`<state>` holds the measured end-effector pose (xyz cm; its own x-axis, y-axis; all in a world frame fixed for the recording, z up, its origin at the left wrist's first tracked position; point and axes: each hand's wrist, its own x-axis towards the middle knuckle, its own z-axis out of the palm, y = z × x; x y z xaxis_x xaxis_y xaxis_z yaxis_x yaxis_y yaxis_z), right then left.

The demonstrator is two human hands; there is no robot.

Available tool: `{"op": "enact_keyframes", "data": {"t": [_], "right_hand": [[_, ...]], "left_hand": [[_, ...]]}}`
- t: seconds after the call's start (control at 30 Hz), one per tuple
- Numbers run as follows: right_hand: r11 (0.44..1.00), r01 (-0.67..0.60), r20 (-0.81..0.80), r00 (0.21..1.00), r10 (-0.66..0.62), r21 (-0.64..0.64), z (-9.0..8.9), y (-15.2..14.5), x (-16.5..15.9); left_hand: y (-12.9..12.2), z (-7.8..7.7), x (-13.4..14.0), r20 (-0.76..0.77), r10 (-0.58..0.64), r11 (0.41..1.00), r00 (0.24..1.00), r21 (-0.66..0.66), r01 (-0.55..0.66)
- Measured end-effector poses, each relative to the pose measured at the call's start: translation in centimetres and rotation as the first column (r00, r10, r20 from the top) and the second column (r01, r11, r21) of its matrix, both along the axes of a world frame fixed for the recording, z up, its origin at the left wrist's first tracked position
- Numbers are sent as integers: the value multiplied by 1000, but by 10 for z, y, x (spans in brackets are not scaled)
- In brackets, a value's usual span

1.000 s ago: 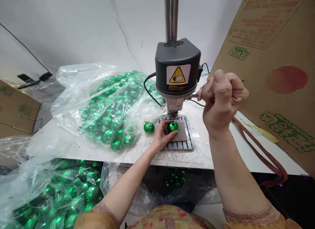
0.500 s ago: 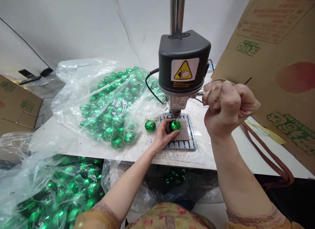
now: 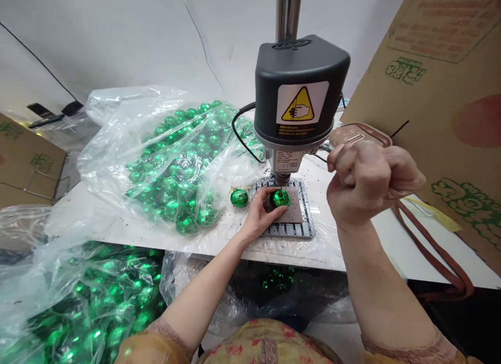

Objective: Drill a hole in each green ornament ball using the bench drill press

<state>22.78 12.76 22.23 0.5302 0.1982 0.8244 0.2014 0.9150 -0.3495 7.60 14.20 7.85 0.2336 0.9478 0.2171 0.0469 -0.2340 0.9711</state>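
Observation:
A green mirrored ball (image 3: 281,198) sits on the brown board of the drill press base, held from the left between the thumb and fingers of my left hand (image 3: 260,212). The drill press (image 3: 301,92) stands over it, and its bit (image 3: 280,188) meets the top of the ball. My right hand (image 3: 364,184) is raised in a fist to the right of the drill head, closed round its feed handle, which the fingers mostly hide. A second green ball (image 3: 239,198) lies on the table just left of my left hand.
A clear plastic bag (image 3: 176,165) full of green balls covers the table's left side. Another bag (image 3: 94,306) of them is below the front edge. A cardboard box (image 3: 442,108) stands right, near a brown strapped bag (image 3: 364,131). Dark shavings dot the base plate (image 3: 307,218).
The view has shifted a little, so the drill head looks larger and further right. My left hand keeps its hold on the ball, and my right hand stays in a fist.

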Motion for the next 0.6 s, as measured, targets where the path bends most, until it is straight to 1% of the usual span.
{"op": "enact_keyframes", "data": {"t": [0.1,0.23,0.43,0.6], "right_hand": [[1000,3,18,1000,-3,9,-4,0,1],[999,-28,42,999,26,35,-7,0,1],[997,-50,54,997,47,59,-11,-2,0],[994,-50,47,998,46,94,-14,-1,0]], "left_hand": [[-1,1,0,-4,3,1000,1000,1,-3],[-1,0,-1,-27,-5,1000,1000,26,5],[0,-4,-2,-103,-10,997,995,74,18],[0,-4,-1,-75,-8,998,997,58,12]]}}
